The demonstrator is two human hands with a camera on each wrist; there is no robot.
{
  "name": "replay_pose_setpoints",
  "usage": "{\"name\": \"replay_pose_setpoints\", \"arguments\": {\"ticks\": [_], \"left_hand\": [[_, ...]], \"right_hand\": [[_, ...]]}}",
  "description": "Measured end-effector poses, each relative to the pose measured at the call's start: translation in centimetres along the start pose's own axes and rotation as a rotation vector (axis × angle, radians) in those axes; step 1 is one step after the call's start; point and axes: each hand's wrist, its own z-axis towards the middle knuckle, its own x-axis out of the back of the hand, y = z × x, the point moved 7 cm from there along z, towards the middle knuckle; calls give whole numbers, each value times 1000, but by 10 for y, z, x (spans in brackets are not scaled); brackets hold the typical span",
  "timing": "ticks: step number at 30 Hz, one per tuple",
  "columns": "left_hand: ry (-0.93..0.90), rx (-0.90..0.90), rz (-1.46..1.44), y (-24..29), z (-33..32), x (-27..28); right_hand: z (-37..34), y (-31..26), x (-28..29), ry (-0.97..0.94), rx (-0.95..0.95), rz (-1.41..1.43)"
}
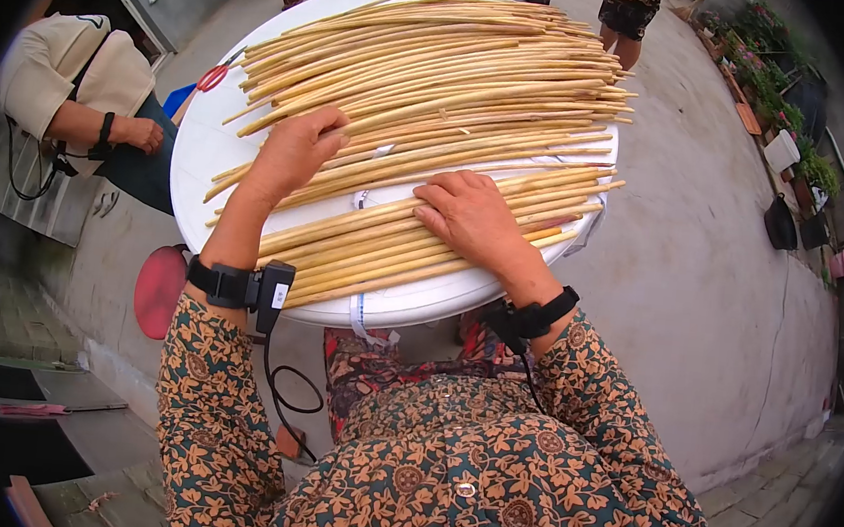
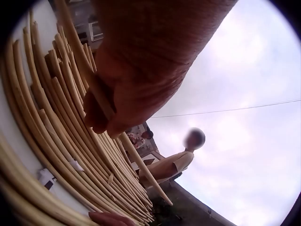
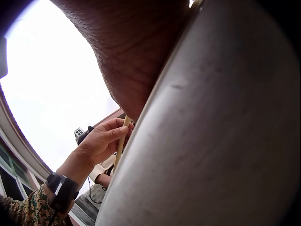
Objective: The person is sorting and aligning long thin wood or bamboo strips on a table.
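Observation:
My left hand [image 1: 296,152] pinches a pale, slender stick [image 2: 146,172] between thumb and fingers, held above the pile in the left wrist view. In the right wrist view the same stick [image 3: 121,146] rises from that hand's fingertips. My right hand [image 1: 476,218] rests palm down over a near row of sticks [image 1: 373,249], its fingers lying across them. Beyond both hands a larger pile of sticks [image 1: 439,69] spreads over the white round table [image 1: 195,158]. White strips [image 1: 358,308] lie under the near row, one hanging over the table edge.
Red-handled scissors [image 1: 215,77] lie at the table's left rim. A seated person [image 1: 85,94] is to the left, and other people stand behind the table. A red stool [image 1: 159,291] stands at the lower left. Potted plants [image 1: 802,161] line the right side of the yard.

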Motion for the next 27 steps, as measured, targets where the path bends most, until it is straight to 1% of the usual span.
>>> {"name": "replay_pose_setpoints", "arguments": {"ticks": [1,4,7,8,11,12,14,15,16,17,18,21,27], "left_hand": [[-10,2,-11,6,-13,-2],[66,-150,134,8,-56,-21],[144,-118,251,2,-86,-39],[149,-133,250,5,-93,-44],[165,-193,247,15,-100,-53],[169,-218,247,18,-100,-56],[198,-281,246,25,-102,-57],[206,-239,196,21,-99,-53],[214,-198,145,15,-94,-49],[219,-155,93,6,-88,-44],[231,-140,227,-6,-76,-37],[240,-81,257,-32,-43,-28],[132,-80,519,-43,-7,-41]], "right_hand": [[0,0,0,5,2,3],[1,-4,8,110,56,45],[-5,-9,20,196,105,100],[-6,-10,22,227,88,93],[-6,-18,42,306,73,-32],[-4,-22,48,315,69,-58],[-7,-17,34,210,64,-124],[-10,-13,28,161,59,-160],[-13,-7,21,94,8,-82],[-16,-4,17,93,0,-82],[-17,-5,18,88,-9,-81],[-17,-6,18,73,-10,-63],[-19,-7,17,138,16,-79]]}}
